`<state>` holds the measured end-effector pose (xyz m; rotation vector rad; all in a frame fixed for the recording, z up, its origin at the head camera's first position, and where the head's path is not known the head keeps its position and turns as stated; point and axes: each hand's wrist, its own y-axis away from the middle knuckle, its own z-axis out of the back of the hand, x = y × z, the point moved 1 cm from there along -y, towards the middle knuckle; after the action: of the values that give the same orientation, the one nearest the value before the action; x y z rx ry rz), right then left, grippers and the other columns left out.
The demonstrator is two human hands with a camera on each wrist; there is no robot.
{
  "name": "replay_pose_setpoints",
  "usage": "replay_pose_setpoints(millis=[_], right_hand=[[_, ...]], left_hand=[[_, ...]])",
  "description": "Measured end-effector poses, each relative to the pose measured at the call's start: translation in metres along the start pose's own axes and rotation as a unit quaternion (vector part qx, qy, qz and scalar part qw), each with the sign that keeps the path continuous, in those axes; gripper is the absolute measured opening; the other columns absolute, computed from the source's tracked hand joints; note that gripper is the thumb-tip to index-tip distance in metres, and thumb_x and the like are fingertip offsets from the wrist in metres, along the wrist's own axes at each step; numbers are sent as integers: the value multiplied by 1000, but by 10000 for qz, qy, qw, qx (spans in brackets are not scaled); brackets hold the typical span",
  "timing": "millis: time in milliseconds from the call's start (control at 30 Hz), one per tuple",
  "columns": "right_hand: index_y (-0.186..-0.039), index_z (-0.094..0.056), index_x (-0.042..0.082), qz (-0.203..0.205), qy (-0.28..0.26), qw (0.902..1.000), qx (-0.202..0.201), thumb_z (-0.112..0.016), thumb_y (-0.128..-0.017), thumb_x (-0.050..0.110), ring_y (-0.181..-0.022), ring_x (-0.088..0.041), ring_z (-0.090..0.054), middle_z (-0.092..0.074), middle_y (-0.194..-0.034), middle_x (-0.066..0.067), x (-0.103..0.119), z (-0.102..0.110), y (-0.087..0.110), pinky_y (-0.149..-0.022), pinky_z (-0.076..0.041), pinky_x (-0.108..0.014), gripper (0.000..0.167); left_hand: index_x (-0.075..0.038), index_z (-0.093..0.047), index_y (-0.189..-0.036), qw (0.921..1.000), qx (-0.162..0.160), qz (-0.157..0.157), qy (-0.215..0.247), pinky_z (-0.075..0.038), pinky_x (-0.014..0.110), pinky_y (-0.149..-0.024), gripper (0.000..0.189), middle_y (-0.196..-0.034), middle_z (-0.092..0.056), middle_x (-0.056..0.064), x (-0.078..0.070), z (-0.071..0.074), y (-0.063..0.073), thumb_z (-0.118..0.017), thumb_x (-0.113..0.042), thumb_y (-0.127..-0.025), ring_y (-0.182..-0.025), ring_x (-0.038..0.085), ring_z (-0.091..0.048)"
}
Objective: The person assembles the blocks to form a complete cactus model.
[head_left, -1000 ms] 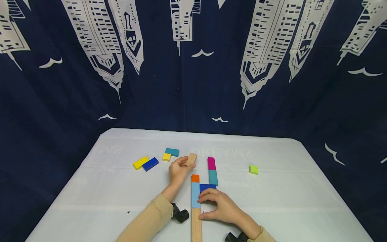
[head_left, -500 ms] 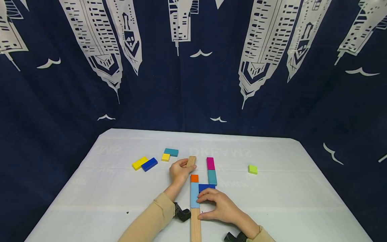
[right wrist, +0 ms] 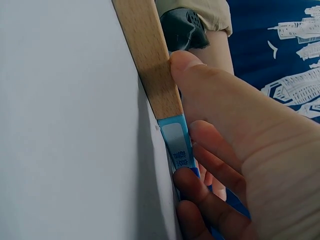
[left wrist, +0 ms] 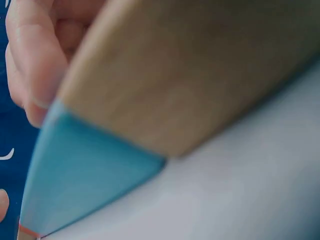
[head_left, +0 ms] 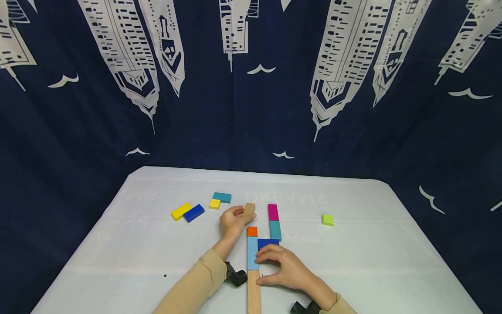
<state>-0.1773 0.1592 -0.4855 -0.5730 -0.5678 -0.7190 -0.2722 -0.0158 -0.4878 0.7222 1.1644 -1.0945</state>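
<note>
My left hand (head_left: 232,223) pinches a small plain wooden block (head_left: 249,209) just beyond the far end of a row of blocks. That row joins a long wooden block (head_left: 253,292), a light blue block (head_left: 252,253) and an orange block (head_left: 252,231). My right hand (head_left: 288,268) rests along the row's right side, thumb against the long wooden block and fingertips on the light blue block, as the right wrist view also shows. A dark blue block (head_left: 268,243) lies crosswise beside the light blue one, partly behind the right hand. Teal (head_left: 275,230) and magenta (head_left: 273,212) blocks extend beyond it.
Yellow (head_left: 181,212) and blue (head_left: 194,213) blocks lie touching at the left. Behind them are a teal block (head_left: 222,197) and a small yellow block (head_left: 215,204). A lime green block (head_left: 327,220) sits at the right on the white table (head_left: 372,261).
The small wooden block in my left hand has tipped slightly and come down a little, with its far end lower than before. My right hand stays in place against the row.
</note>
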Motion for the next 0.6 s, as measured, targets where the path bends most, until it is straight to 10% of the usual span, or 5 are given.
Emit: replay_pose_setpoints(millis=[233,600], right_hand=[[-101,-70,24,-29,31,10000,16,-79,-71,45,-104,-7,-54,-59,-110,13,0,0,0,-89,-47,-29,39],[-102,-70,26,-118,160,9998,47,-77,-71,49,-105,-7,-54,-58,-111,15,0,0,0,-90,-47,-29,39]], left_hand=[[5,-68,-103,9992,364,-85,110,-55,33,-74,37,-99,-69,15,0,7,-13,-80,-16,-74,-89,26,-66],[-4,-63,-119,9782,2029,-96,-424,-51,21,-52,35,-119,-62,12,-3,14,-35,-68,-10,-85,-49,10,-54]])
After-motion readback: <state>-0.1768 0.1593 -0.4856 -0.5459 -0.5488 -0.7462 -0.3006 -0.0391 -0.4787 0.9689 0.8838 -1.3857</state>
